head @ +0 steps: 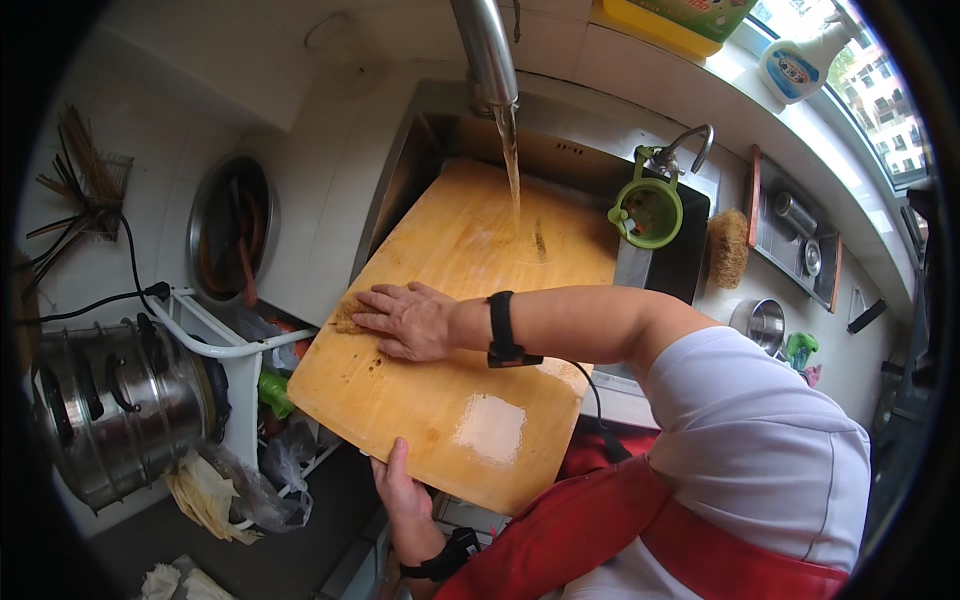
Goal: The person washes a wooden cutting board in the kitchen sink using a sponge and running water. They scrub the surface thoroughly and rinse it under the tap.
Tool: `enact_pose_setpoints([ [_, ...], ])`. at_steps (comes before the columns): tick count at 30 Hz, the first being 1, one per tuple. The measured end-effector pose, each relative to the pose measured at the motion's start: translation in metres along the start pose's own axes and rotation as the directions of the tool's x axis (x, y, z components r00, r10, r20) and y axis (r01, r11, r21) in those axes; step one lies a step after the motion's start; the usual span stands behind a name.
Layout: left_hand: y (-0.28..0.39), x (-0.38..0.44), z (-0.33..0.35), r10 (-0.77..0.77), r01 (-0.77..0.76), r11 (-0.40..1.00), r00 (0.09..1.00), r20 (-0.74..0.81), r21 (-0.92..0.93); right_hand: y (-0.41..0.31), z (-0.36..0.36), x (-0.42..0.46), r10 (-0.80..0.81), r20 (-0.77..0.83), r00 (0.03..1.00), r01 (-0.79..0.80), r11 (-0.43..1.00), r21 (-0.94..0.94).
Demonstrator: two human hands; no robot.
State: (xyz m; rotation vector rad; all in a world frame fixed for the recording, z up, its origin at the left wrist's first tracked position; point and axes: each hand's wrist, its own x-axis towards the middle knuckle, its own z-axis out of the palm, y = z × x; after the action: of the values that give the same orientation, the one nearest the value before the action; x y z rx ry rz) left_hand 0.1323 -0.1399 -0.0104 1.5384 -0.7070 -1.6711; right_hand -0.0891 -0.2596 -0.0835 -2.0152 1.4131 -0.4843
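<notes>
A large wooden cutting board lies slanted across the sink, its near end jutting out over the front edge. My right hand presses a loofah scrubber flat against the board near its left edge. Below, my left hand grips the board's near edge, thumb on top. From the metal faucet water runs onto the far part of the board. Dark specks and a wet, shiny patch show on the wood.
A green strainer basket hangs by a small tap at the sink's right side. Another loofah lies on the counter beyond it. Stacked steel steamer pots stand left, near a white rack. A spray bottle is on the windowsill.
</notes>
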Motion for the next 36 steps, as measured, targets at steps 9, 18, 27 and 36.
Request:
enact_pose_setpoints([
  [9,-0.029,-0.008,-0.007,-0.017,0.017,1.000,1.000,0.024,-0.005,0.004,-0.002,0.004,0.101,0.014,0.995,-0.100,0.993,-0.067],
  [18,-0.039,-0.014,-0.006,-0.007,0.007,1.000,1.000,0.015,-0.010,0.056,-0.013,0.001,0.343,-0.076,0.936,-0.350,0.930,-0.110],
  [27,-0.037,-0.018,-0.001,-0.036,0.037,0.999,0.999,0.038,-0.028,-0.050,0.023,0.006,-0.267,-0.094,0.959,0.271,0.962,0.028],
  [36,-0.047,-0.016,-0.003,0.004,-0.004,1.000,1.000,0.001,0.013,0.107,-0.013,-0.004,0.570,-0.112,0.814,-0.581,0.805,-0.120],
])
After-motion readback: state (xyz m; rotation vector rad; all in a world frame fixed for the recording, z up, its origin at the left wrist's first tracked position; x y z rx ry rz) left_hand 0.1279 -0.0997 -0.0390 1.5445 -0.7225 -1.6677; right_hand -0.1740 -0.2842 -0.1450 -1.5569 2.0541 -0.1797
